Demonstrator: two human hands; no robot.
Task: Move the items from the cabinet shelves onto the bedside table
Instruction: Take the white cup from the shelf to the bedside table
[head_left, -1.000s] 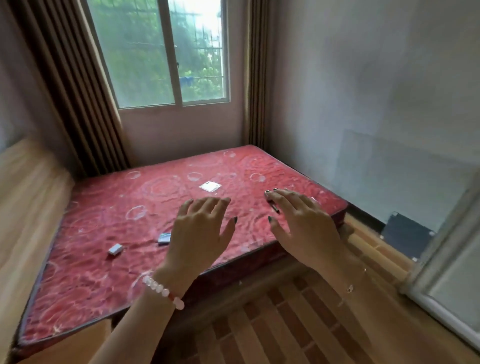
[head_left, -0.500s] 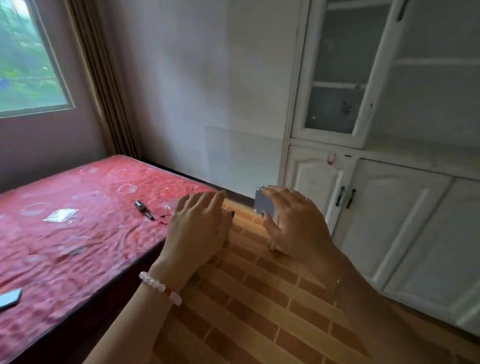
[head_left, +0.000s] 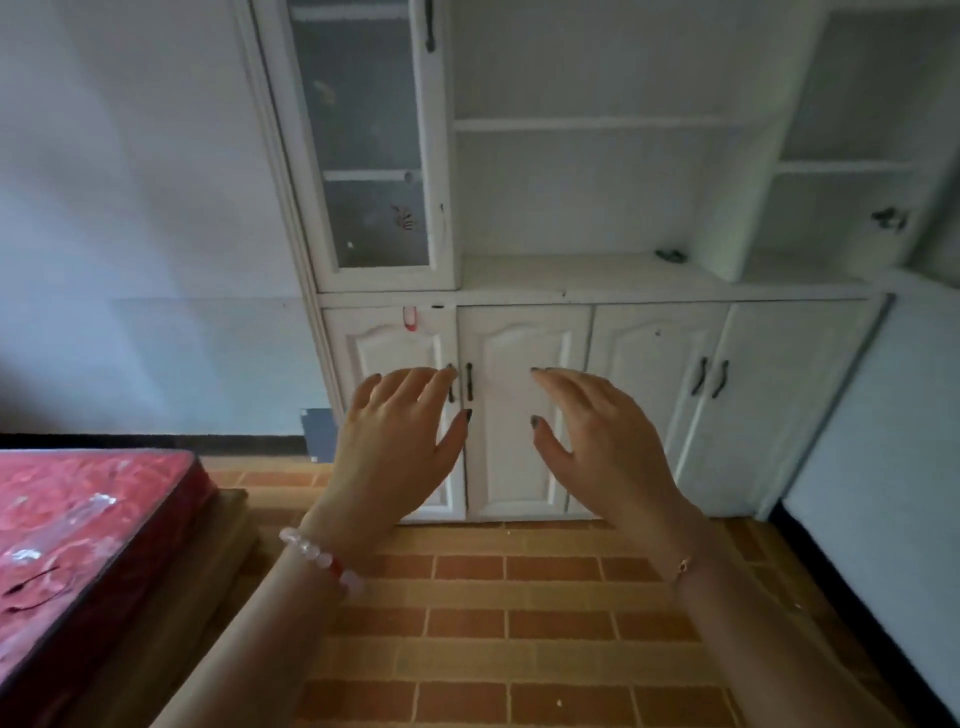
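A white cabinet (head_left: 582, 291) with open shelves and shut lower doors stands straight ahead. A small dark item (head_left: 671, 255) lies on its counter shelf at the right. Another dark item (head_left: 889, 218) sits in the right-hand shelf bay. My left hand (head_left: 400, 441) and my right hand (head_left: 602, 441) are held out in front of the lower doors, palms down, fingers spread, holding nothing. Both hands are well short of the shelves. No bedside table is in view.
A bed with a red mattress (head_left: 78, 530) fills the lower left, with a thin dark cord lying on it. A glass-fronted upper door (head_left: 363, 140) is on the cabinet's left. A grey panel (head_left: 318, 434) leans on the wall. A white wall closes the right side.
The view has swung right from the bed and window to face the cabinet. My hands stay raised and spread in front of me.
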